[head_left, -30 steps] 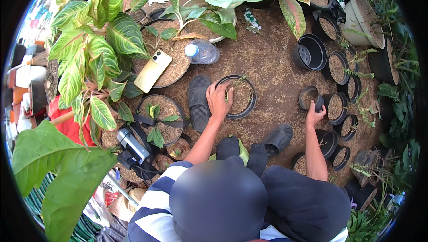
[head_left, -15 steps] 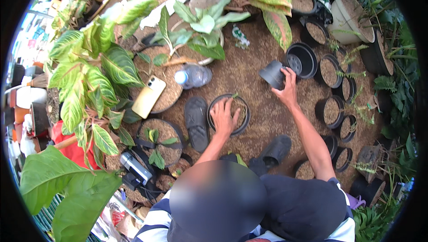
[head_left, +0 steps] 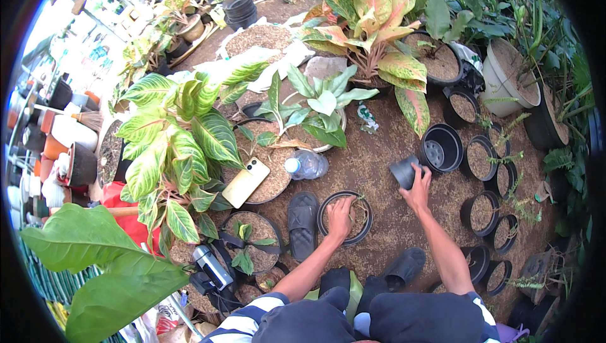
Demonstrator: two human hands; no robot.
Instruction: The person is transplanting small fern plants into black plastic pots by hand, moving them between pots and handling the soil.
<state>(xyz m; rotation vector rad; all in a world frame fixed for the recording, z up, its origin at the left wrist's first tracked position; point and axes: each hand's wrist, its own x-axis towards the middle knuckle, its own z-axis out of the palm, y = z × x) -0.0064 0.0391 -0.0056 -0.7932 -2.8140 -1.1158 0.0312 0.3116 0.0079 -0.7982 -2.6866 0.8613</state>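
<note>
My left hand (head_left: 341,218) is down inside a round black pot (head_left: 368,228) of brown potting mix, fingers bunched against the mix; whether they hold any is hidden. A small green sprig (head_left: 360,198) shows at the far rim of this pot. To the right, my right hand (head_left: 417,192) grips a small black plastic pot (head_left: 402,172) by its side, fingers on its edge, with the pot tilted. Just beyond that hand a larger black pot (head_left: 441,148) lies tipped towards me, holes visible in its base.
Several mix-filled black pots (head_left: 481,160) line the right side. Left of the potted mix are a black slipper (head_left: 303,224), a plastic bottle (head_left: 307,164) and a phone (head_left: 247,183). Leafy plants (head_left: 189,141) crowd the left; my shod foot (head_left: 405,267) is near.
My left hand's fingers, spread over the mix before, are now drawn together in it. My right hand still holds the small pot. The view has tilted up, so everything sits lower.
</note>
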